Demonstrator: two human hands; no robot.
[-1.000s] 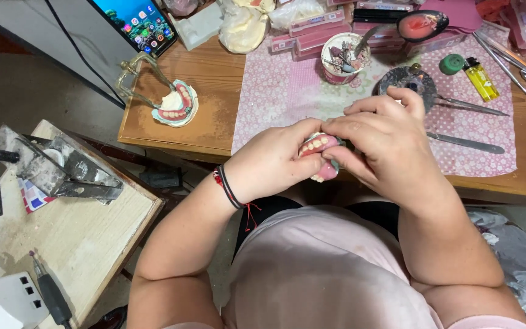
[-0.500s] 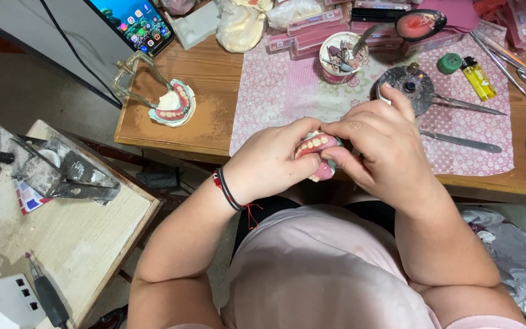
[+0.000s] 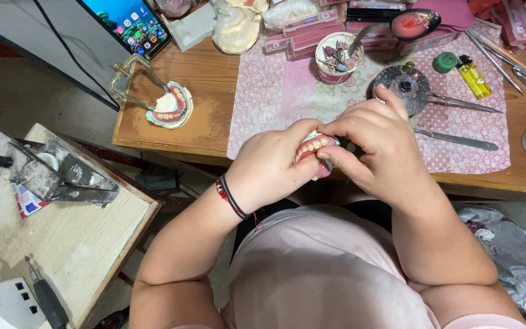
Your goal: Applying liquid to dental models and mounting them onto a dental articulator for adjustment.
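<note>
- Left hand [image 3: 269, 167] and right hand [image 3: 375, 143] are both grasping 1 pink denture [image 3: 313, 148] in a closed grip, held in the air just in front of the bench [image 3: 171, 128] edge, teeth facing up.
- A second denture model [image 3: 170, 108] is lying on the bench, well apart to the left.
- A yellow lighter [image 3: 475, 77] is resting on the patterned cloth [image 3: 275, 91].
</note>
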